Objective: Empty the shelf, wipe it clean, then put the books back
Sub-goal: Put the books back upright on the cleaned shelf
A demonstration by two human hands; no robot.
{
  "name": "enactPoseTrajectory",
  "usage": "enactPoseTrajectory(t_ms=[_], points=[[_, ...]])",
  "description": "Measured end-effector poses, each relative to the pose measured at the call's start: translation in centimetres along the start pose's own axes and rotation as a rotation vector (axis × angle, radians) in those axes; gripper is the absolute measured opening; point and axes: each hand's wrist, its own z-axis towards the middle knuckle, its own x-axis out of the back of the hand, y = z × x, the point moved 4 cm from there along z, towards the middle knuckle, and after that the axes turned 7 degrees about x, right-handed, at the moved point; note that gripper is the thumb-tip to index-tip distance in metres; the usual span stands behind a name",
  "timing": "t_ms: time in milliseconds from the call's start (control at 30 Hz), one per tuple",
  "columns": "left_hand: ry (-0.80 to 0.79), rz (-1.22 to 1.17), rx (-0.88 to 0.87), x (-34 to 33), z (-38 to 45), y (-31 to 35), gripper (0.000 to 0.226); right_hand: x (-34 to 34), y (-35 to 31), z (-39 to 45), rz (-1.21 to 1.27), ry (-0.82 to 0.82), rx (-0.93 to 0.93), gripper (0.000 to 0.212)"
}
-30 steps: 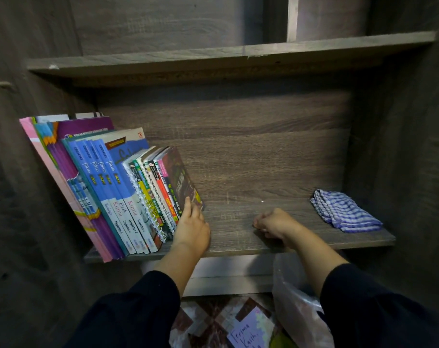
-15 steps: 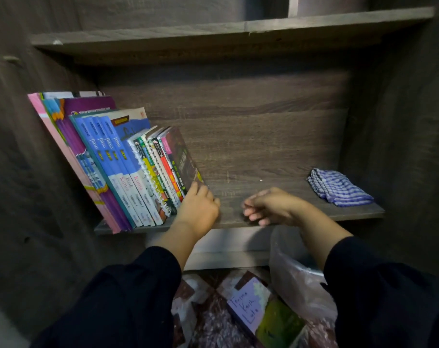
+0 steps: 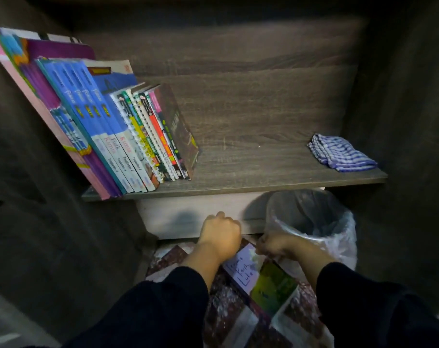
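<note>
A row of books (image 3: 118, 131) leans left on the left part of the wooden shelf (image 3: 263, 169). A folded blue-striped cloth (image 3: 339, 153) lies at the shelf's right end. Another book (image 3: 261, 277), with a handwritten label and a green cover, lies on the floor below the shelf. My left hand (image 3: 221, 234) hangs below the shelf edge with its fingers curled and nothing in it. My right hand (image 3: 276, 246) sits low beside it, curled over the far corner of the floor book. Blur hides whether it grips anything.
A bin lined with a clear plastic bag (image 3: 314, 222) stands under the shelf's right half, just right of my right hand. Dark side panels (image 3: 401, 121) close in the shelf on both sides. A white board (image 3: 188, 214) runs under the shelf.
Both hands have left the shelf and dropped below its front edge, toward the floor book and the bin. The view has tilted down. Books and cloth have not moved.
</note>
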Motion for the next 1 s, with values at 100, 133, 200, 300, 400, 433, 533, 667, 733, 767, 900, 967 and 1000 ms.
enactPoseTrajectory(t_ms=[100,133,200,300,400,433,533,667,733,767,900,967,1000], points=[[-0.214,-0.082,0.109,-4.9,0.7,0.5,0.028,-0.9,2.3,1.9,-0.042,0.035,-0.051,0.021],[-0.272,-0.125,0.157,-6.5,1.0,0.5,0.030,-1.2,2.8,2.3,-0.051,0.037,-0.065,0.025],[-0.362,-0.212,0.231,-9.5,1.4,0.5,0.034,-2.1,3.8,3.1,-0.033,0.015,-0.111,0.027],[-0.471,-0.357,0.338,-12.9,1.8,0.8,0.031,-3.7,6.6,5.8,-0.024,0.032,-0.129,0.030],[-0.584,-0.605,0.463,-15.6,2.0,1.3,0.031,-5.2,11.1,10.1,-0.010,0.047,-0.113,0.033],[-0.633,-0.679,0.498,-16.6,2.2,1.5,0.030,-5.3,10.7,9.9,0.015,0.027,-0.105,0.028],[-0.724,-0.931,0.567,-18.5,2.4,2.6,0.018,-4.8,8.2,7.6,0.072,0.001,-0.139,0.017],[-0.687,-1.216,0.789,-20.0,2.8,3.4,0.017,-5.2,9.0,8.0,0.130,-0.003,-0.195,0.011],[-0.707,-1.329,0.880,-21.1,2.6,3.7,0.033,-5.4,9.1,8.0,0.149,0.007,-0.171,0.005],[-0.729,-1.407,0.911,-22.1,2.3,4.0,0.029,-5.3,9.0,7.9,0.142,0.002,-0.162,0.004],[-0.888,-1.625,0.947,-22.6,0.1,5.3,0.013,-5.3,8.9,7.7,0.155,0.014,-0.167,0.017],[-0.902,-1.714,0.944,-22.8,-0.6,5.6,0.018,-5.3,8.5,7.3,0.200,-0.011,-0.153,0.021],[-0.882,-1.754,0.964,-23.2,-0.8,5.7,0.025,-5.6,8.7,7.3,0.237,-0.022,-0.159,0.018]])
